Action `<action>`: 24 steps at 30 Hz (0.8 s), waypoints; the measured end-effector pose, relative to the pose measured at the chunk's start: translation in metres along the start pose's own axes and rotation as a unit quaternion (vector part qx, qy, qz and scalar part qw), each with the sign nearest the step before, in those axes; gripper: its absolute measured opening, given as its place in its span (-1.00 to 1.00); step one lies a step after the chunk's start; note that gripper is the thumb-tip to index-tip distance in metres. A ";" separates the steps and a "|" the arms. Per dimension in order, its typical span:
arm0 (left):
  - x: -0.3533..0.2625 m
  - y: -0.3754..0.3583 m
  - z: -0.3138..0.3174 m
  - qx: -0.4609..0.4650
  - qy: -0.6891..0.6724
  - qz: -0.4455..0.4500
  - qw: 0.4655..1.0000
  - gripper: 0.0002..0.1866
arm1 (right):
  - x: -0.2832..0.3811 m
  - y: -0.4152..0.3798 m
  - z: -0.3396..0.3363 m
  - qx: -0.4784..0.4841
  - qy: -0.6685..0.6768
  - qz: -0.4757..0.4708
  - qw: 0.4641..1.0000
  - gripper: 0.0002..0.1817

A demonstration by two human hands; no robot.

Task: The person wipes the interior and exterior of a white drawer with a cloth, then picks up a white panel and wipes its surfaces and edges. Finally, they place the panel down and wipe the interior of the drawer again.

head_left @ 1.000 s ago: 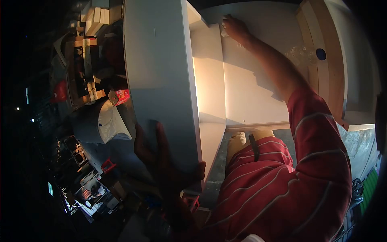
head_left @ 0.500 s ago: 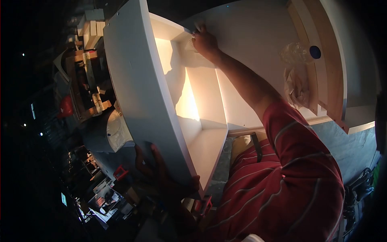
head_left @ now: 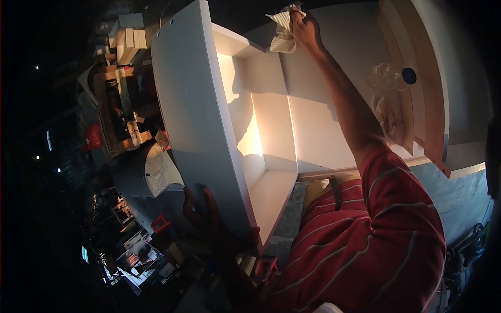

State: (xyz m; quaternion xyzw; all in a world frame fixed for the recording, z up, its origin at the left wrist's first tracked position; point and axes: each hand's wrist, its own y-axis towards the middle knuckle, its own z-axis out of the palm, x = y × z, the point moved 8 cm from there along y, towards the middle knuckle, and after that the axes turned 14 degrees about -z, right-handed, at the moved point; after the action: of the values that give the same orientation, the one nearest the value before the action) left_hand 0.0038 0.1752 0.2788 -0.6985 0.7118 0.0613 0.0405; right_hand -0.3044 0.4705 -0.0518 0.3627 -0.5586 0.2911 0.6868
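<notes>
My right hand [head_left: 307,32] pinches a crumpled, ribbed pale cloth [head_left: 282,35] above the far end of an open white box [head_left: 194,104]. The box stands on a white panel [head_left: 318,141], with sunlight falling on its inner wall. In shadow at the lower left, my left hand [head_left: 222,227] grips the near end of the box, its fingers spread on the outer face and its thumb at the lower edge.
A clear plastic bottle with a blue cap [head_left: 408,76] and a crumpled bag [head_left: 387,117] lie by wooden-edged boards [head_left: 428,88] at the right. Wood pieces [head_left: 130,46] are stacked at the upper left. Red stools [head_left: 160,223] stand below.
My right hand has moved up and to the right, away from the box's inner corner, with the cloth now plainly showing. My left hand keeps its place on the box.
</notes>
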 end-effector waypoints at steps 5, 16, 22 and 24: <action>0.011 0.005 -0.006 0.000 -0.060 -0.051 0.997 0.16 | 0.065 -0.090 -0.015 0.152 -0.200 0.002 0.968 -0.57; 0.173 0.045 0.001 0.110 -0.196 -0.026 0.974 0.04 | 0.055 -0.285 -0.002 0.455 -0.282 0.160 0.829 -0.21; 0.246 0.053 0.033 0.185 -0.375 -0.149 0.896 -0.12 | 0.041 -0.294 0.019 0.444 -0.173 0.159 0.864 -0.58; 0.254 0.051 0.053 0.250 -0.332 -0.195 0.888 -0.22 | 0.054 -0.285 0.024 0.434 -0.222 0.017 0.873 -0.63</action>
State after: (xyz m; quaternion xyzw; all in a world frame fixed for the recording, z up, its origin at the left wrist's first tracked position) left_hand -0.0540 -0.0674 0.1912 -0.7286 0.4979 0.1005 0.4595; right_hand -0.0772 0.2882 -0.0457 0.6700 -0.5200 0.4276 0.3128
